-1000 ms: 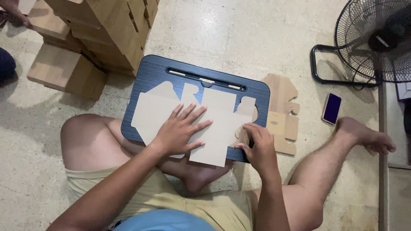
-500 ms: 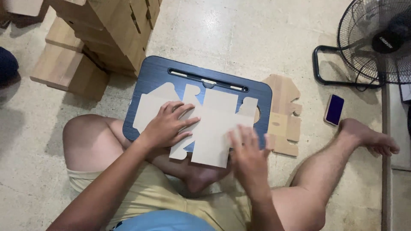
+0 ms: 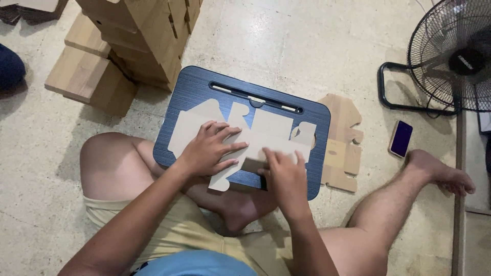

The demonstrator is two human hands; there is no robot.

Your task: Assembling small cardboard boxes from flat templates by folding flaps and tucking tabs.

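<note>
The flat, pale die-cut cardboard box blank (image 3: 266, 138) lies on the dark blue ribbed lap tray (image 3: 204, 92), which rests across the person's crossed legs. The left hand (image 3: 209, 149) is spread flat on the blank's left half, fingers splayed, pinning it down. The right hand (image 3: 286, 176) presses on the near edge, where a panel seems to be doubled over on itself, though the hand hides the crease. The step in hand looks like creasing that near panel. The next move likely calls for running the fingers along the fold while the left hand keeps the sheet from sliding.

Half a second ago the sheet hung further over the tray's near edge; now that lower part looks shorter, and the right hand has moved up onto it.

Beside the tray lies a stack of brown flat cardboard blanks (image 3: 343, 148); further right a dark smartphone (image 3: 400, 138) and a black floor fan (image 3: 452, 56). Folded brown cardboard boxes (image 3: 138, 36) are piled beyond.
</note>
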